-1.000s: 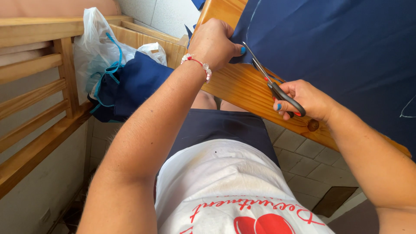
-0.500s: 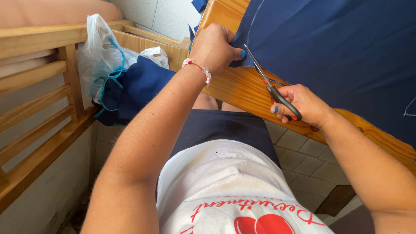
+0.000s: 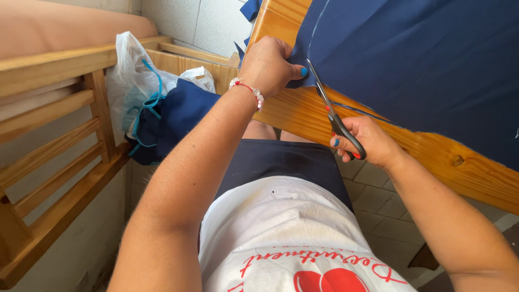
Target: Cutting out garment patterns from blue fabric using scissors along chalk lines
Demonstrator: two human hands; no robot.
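**Scissors at the edge of blue cloth on a wooden table**

The right hand [image 3: 367, 141] has its fingers closed through the black handles of a pair of scissors [image 3: 334, 118], gripping them firmly. The blades point up and away from the person, and their tip lies at the edge of a sheet of dark blue cloth [image 3: 427, 70] that is spread over the wooden table [image 3: 432, 154]. How far the blades stand apart cannot be told from this angle.

The left hand [image 3: 270, 65] presses down on the cloth just beside the scissor tip, fingers curled over the cloth's edge, the thumb with its blue-painted nail lying flat on the fabric. A bracelet of red cord and pale beads [image 3: 247, 90] sits on that wrist. A thin pale line runs across the cloth near the table's edge.

To the left, well apart from the hands, a white plastic bag [image 3: 138, 75] and a bundle of dark blue fabric [image 3: 184, 116] rest on a slatted wooden bench [image 3: 65, 162]. The floor below is tiled.
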